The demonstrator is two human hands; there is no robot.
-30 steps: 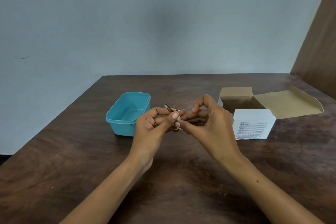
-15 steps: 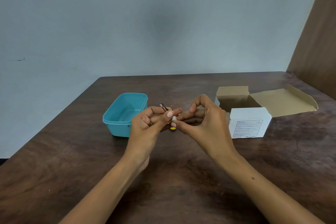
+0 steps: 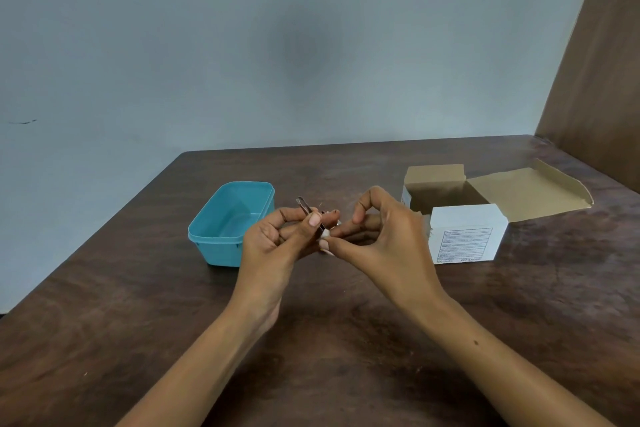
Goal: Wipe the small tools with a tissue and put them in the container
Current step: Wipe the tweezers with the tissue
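Observation:
My left hand (image 3: 277, 239) grips a small metal tool (image 3: 304, 206), its thin end sticking up and back past my thumb. My right hand (image 3: 377, 236) pinches a small white tissue (image 3: 325, 234) against the tool's lower end, where the two hands meet. Just left of my left hand the open teal container (image 3: 230, 222) stands on the dark wooden table (image 3: 138, 305); nothing shows inside the part of it I can see. The tool's lower part is hidden by my fingers.
An open cardboard box (image 3: 464, 229) with a white printed front and a raised brown lid flap (image 3: 530, 189) stands right of my right hand. A brown panel (image 3: 602, 80) rises at the far right, and a grey wall lies behind the table.
More of the tool's upper end shows above my left thumb. A small yellow bit seen under my fingers half a second ago is no longer visible. The hands stay together.

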